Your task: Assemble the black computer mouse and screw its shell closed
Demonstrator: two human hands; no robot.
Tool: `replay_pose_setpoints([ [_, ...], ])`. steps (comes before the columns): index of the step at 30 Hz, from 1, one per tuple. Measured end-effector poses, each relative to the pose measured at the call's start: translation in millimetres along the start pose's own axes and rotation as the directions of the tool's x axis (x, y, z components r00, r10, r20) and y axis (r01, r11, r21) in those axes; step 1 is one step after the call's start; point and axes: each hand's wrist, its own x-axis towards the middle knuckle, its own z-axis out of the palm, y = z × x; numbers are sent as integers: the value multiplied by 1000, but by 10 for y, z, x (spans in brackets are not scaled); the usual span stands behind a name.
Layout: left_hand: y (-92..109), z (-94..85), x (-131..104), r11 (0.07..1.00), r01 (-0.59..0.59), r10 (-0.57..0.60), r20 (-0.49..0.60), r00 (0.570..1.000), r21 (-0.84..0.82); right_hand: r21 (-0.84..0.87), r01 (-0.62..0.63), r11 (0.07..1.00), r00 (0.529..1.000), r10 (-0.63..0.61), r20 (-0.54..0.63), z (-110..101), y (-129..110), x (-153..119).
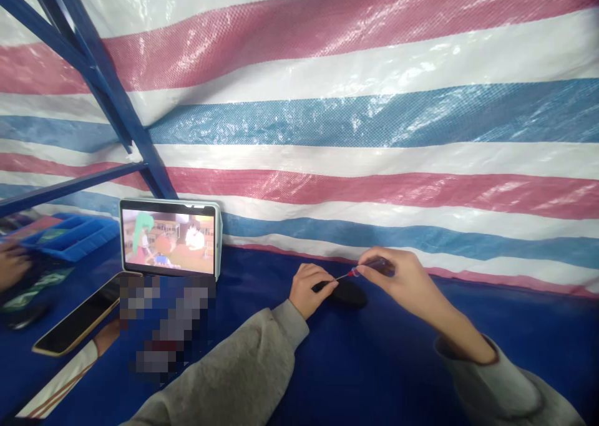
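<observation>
My right hand (397, 279) is closed around the dark handle of a screwdriver (354, 271), which has a red collar and a thin metal shaft. The shaft points left, its tip reaching the fingers of my left hand (311, 289). Between thumb and forefinger, my left hand pinches a small black part (320, 286) that is mostly covered by the fingers. Just below the shaft, a flat black oval object (350, 294) lies on the dark blue table (369, 363). Whether the pinched part is joined to the oval object I cannot tell.
To the left a tablet (168, 239) stands upright, playing a cartoon. A phone (87, 314) lies near another person's striped sleeve (63, 379). A blurred hand (13, 265) of a person is by blue trays (88, 239). Behind hangs a striped tarp (365, 123) with a blue frame (110, 95).
</observation>
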Motion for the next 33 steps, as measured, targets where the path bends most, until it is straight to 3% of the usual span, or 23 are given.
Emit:
replay_pose_setpoints([
  [10,5,9,-15,998,-52,51,-9,999,-25,90,-43,995,999,44,-11,37,41,-17],
  [15,19,-13,-17,1000,-18,18,17,1000,-23,123,-54,991,998,58,-29,52,42,-14],
  [20,64,-43,9,999,28,-37,231,972,43,15,-53,999,985,54,-164,-11,47,-5],
  [24,30,1,-16,991,-96,51,394,917,96,-198,-63,978,983,27,-181,-69,48,18],
  [33,-13,44,-55,948,-193,81,393,916,254,-364,-77,928,991,32,-129,-64,115,39],
])
